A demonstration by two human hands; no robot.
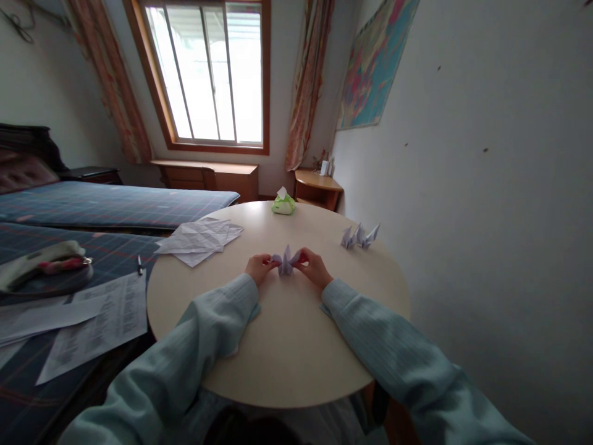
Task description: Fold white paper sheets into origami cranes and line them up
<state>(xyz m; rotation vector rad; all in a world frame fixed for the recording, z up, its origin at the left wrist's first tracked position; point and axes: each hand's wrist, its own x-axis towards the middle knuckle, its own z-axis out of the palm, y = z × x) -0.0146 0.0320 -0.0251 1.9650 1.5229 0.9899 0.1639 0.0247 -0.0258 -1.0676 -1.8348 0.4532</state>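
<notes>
A pale purple origami crane (286,264) is upright over the middle of the round table, held from both sides. My left hand (260,268) pinches its left wing between thumb and fingers. On the opposite side, my right hand (314,267) pinches the right wing. The wings spread outward and a pointed part sticks up between them. Whether its base touches the tabletop I cannot tell. Farther right on the table, several folded paper cranes (360,237) stand close together.
The round cream table (287,346) carries a stack of creased white paper sheets (199,238) at left and a green tissue pack (283,204) at the far edge. Left of it, printed sheets (99,324) and a pen (139,265) lie on a bed (115,201). A wall rises at right.
</notes>
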